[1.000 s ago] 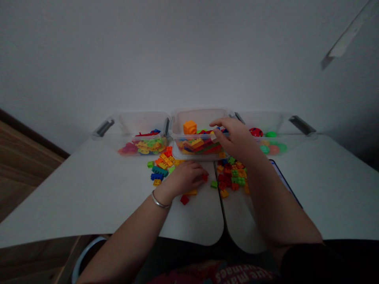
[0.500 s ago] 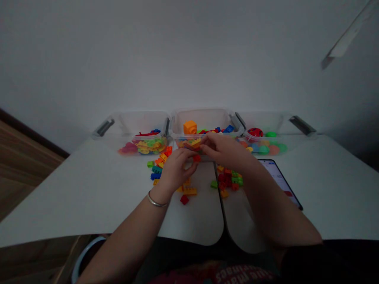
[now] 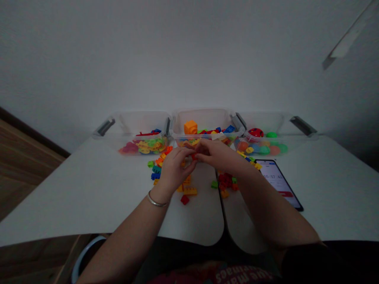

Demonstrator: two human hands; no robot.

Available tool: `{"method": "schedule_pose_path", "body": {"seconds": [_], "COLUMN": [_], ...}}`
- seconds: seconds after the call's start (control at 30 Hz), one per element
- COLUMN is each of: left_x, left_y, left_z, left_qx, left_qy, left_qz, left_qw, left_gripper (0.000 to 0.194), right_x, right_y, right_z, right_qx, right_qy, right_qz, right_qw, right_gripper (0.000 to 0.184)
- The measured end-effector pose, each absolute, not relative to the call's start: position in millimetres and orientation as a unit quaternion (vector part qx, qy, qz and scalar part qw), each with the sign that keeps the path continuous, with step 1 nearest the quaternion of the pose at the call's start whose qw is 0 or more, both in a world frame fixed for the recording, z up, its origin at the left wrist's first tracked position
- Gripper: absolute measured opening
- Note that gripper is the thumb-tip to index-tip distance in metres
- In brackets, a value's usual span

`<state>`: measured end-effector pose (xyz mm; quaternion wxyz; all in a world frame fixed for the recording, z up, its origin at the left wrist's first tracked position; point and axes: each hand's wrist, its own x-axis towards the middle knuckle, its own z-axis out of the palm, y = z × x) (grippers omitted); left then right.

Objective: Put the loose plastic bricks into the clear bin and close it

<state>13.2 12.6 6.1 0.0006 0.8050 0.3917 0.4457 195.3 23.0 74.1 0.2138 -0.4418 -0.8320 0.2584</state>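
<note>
My left hand [image 3: 177, 165] is closed, its fingers and thumb pinching a small red building block [image 3: 194, 156] in front of the middle bin. My right hand [image 3: 213, 153] meets it from the right, fingertips closed on the same red block, which they partly hide. Below the hands lie loose blocks: a yellow block [image 3: 190, 191] and a red block [image 3: 184, 199]. To the left of my left hand are a teal block [image 3: 156, 169] and a blue block [image 3: 155, 176]. Under my right forearm sits a pile of red blocks [image 3: 225, 180], with a green block [image 3: 214, 184] beside it.
Three clear bins stand in a row: a left bin [image 3: 124, 138] with colourful pieces, a middle bin [image 3: 204, 113] with blocks, and a right bin [image 3: 284, 140] with balls. A phone [image 3: 278, 181] showing a timer lies at the right. A seam [image 3: 222, 205] divides the tabletop.
My right hand has come down and slightly left, from above the red block to touching it. My left hand has hardly moved and still holds the block.
</note>
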Motion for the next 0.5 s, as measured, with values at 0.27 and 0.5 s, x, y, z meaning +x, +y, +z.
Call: {"method": "schedule_pose_path", "body": {"seconds": [0.27, 0.5], "left_x": [13, 12], "left_y": [10, 15], "left_z": [4, 3], "left_qx": [0.798, 0.822], "left_qy": [0.415, 0.444], "left_qz": [0.434, 0.348], "left_qw": [0.049, 0.076], "left_gripper": [0.033, 0.018], "right_x": [210, 243], "right_y": [7, 18], "right_z": [97, 105], "right_qx": [-0.479, -0.563], "right_qy": [-0.830, -0.756], "right_qz": [0.051, -0.131], "right_qw": [0.283, 0.309], "right_gripper": [0.021, 0.025]}}
